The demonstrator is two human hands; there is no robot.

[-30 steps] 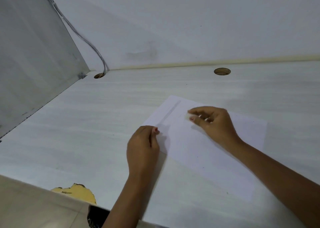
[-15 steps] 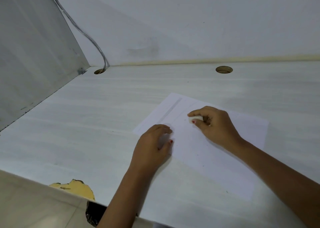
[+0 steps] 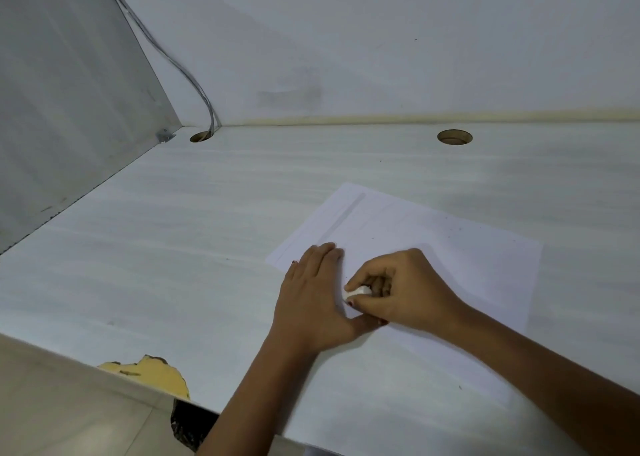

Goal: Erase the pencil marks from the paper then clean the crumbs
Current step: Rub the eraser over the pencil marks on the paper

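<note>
At the far left a grey side panel (image 3: pixel 69 92) stood against the white desk (image 3: pixel 156 265), with a small metal bracket (image 3: pixel 165 135) at its far corner. Grey cables (image 3: pixel 180 71) ran down the back wall (image 3: pixel 381 40) and dropped into a round hole (image 3: pixel 201 136) in the desk's far left corner. Near the front edge, a chipped patch (image 3: pixel 152 376) showed yellow material under the white surface. Further right the left hand (image 3: pixel 313 303) lay palm down and flat, fingers stretched out and close together, holding nothing; its fingertips pressed on the near left part of the paper (image 3: pixel 467 265) and its thumb reached right, under the right hand (image 3: pixel 408 293). The paper lay flat on the desk at a slant, right of centre, with a faint long line (image 3: pixel 343 218) near its far left edge and dark specks (image 3: pixel 453 228) scattered over its far right part; whether these were crumbs or marks could not be told. The right hand was curled, thumb and fingers pinched on a small white eraser (image 3: pixel 355 292), which stuck out to the left of the fingers and lay against the sheet just beside the left hand. The two hands touched where the left thumb met the heel of the right. Both forearms came in from the lower right. Beyond the paper, near the back edge, a second round hole (image 3: pixel 454 137) sat in the desk, and a cream strip (image 3: pixel 450 116) ran along the joint of desk and wall.
</note>
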